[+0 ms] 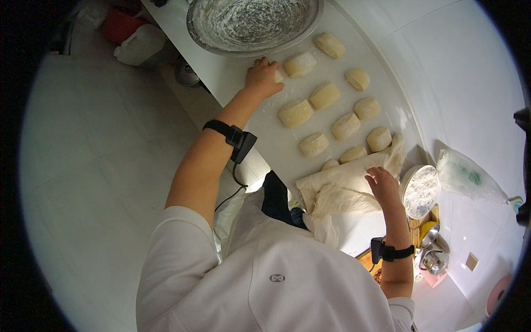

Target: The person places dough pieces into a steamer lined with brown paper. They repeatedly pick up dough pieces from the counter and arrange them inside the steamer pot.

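Observation:
My left hand [262,78] is at the counter's edge, just below a large metal bowl [257,25] coated with flour. Its fingers curl around a piece of dough [279,77], mostly hidden by the hand. Several floured dough pieces, such as a thick one [295,113], lie apart in loose rows to the right. Above a cream cloth [344,176] is my right hand [382,184], holding nothing, fingers loosely bent and apart. The cloth partly covers dough pieces [330,164] at its upper edge. Beside the right hand sits a bowl of flour [421,191].
A clear plastic bag [468,174] rests against the white wall right of the flour bowl. Farther down are a yellow bowl [429,233] and metalware [435,261]. Left of the counter [232,79], a red container [122,25] and a pale plastic jug [141,45] stand low down.

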{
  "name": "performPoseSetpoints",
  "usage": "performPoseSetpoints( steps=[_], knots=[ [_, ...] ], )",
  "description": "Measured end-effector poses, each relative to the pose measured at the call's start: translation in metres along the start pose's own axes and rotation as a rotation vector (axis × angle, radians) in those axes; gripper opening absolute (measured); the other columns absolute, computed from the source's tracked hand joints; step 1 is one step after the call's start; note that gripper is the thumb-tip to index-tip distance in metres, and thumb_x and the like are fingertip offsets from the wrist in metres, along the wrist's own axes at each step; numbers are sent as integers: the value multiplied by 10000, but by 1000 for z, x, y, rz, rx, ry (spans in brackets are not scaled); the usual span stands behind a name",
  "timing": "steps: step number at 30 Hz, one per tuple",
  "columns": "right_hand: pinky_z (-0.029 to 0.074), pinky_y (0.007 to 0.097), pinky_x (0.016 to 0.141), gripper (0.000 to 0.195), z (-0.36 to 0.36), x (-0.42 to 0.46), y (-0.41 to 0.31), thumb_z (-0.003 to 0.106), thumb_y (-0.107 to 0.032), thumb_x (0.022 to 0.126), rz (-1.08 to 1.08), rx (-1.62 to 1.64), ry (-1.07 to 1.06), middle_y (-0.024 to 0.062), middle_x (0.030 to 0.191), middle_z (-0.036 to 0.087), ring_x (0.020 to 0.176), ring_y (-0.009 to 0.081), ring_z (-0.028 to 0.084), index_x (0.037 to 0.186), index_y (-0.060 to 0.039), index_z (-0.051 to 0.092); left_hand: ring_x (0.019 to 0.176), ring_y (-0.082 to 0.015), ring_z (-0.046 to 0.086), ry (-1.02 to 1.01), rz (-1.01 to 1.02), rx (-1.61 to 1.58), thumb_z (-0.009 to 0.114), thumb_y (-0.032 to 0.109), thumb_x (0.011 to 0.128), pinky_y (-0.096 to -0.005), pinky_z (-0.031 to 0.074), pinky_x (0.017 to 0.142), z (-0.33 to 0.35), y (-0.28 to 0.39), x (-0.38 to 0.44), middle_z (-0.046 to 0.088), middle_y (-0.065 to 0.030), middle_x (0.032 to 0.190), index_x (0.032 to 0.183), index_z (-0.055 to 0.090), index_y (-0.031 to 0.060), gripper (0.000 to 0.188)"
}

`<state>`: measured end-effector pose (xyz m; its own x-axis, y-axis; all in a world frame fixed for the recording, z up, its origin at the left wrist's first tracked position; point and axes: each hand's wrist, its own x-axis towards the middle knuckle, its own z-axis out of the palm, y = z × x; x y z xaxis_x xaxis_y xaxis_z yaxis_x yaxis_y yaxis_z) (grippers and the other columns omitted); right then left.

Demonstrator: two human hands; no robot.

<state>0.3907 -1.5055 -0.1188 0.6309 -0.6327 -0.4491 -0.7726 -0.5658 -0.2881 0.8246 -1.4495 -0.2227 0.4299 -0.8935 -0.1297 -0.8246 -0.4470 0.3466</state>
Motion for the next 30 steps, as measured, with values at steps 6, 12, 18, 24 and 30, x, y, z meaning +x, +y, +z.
performPoseSetpoints(
  steps=[6,12,18,24,30],
  knots=[
    [508,383,770,192,12,-2,-1,644,-182,854,-14,7,-32,102,963,656,880,291,640,1012,-74,659,1141,-325,470,8,5,-70,752,283,688,-448,425,946,4,-3,-2,514,-137,1140,1132,572,89,517],
    [505,399,799,201,13,-4,-9,638,-191,856,21,47,-78,110,985,648,928,306,627,1025,-82,660,1149,-334,469,109,82,-154,745,266,732,-435,419,963,11,-14,-14,504,-145,1182,1231,519,81,578],
    [503,402,798,213,18,-7,-13,634,-186,861,29,39,-106,110,986,644,928,314,623,1048,-86,646,1164,-343,480,18,36,-37,726,376,742,-431,429,961,-1,-1,-11,502,-165,1236,1261,503,68,643],
    [503,406,785,216,20,-8,-14,634,-199,862,27,45,-107,110,978,641,922,313,623,1047,-88,641,1080,-354,533,56,-318,-129,635,502,796,-456,457,911,-7,-2,-8,571,-199,1146,1072,610,-3,576],
    [506,399,783,225,25,-10,-11,633,-218,865,18,30,-121,98,984,644,916,305,628,1052,-92,639,953,-390,570,140,-380,-395,603,486,828,-461,462,859,23,-33,-6,618,-219,987,907,637,-14,507]
  ],
)
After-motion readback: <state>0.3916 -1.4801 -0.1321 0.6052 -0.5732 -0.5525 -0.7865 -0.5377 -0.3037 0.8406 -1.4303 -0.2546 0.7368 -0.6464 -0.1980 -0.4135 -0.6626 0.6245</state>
